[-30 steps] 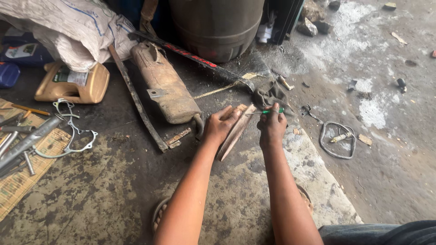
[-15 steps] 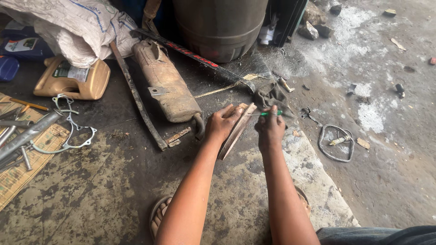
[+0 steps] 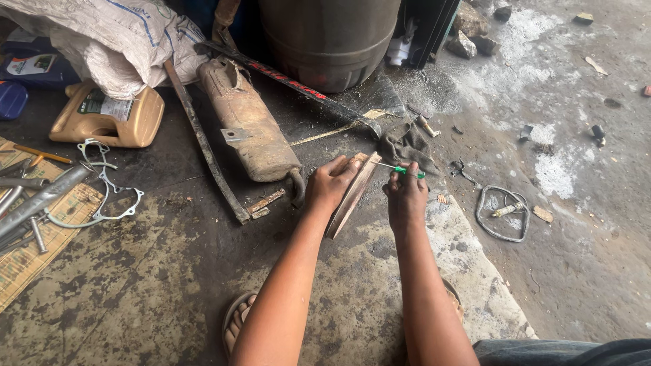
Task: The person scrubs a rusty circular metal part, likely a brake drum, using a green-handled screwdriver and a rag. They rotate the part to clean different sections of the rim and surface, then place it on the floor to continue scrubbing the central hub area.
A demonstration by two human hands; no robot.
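My left hand (image 3: 329,184) grips a flat, round, rusty-brown metal plate (image 3: 353,197), held on edge and tilted over the stained floor. My right hand (image 3: 405,193) holds a small green-handled screwdriver (image 3: 401,169), its thin metal tip pointing left and touching the upper rim of the plate. Both forearms reach forward from the bottom of the view. A dark rag (image 3: 407,144) lies just beyond my right hand.
A rusty exhaust muffler (image 3: 247,125) lies ahead on the left beside a long dark metal strip (image 3: 205,149). A tan oil jug (image 3: 108,115), a gasket (image 3: 105,193) and tools on a mat (image 3: 27,217) are at left. A dark drum (image 3: 329,41) stands behind. A wire loop (image 3: 503,211) lies at right.
The screwdriver's tip has shifted slightly along the plate's top rim, and my right hand sits a little lower. My left hand keeps its hold on the plate.
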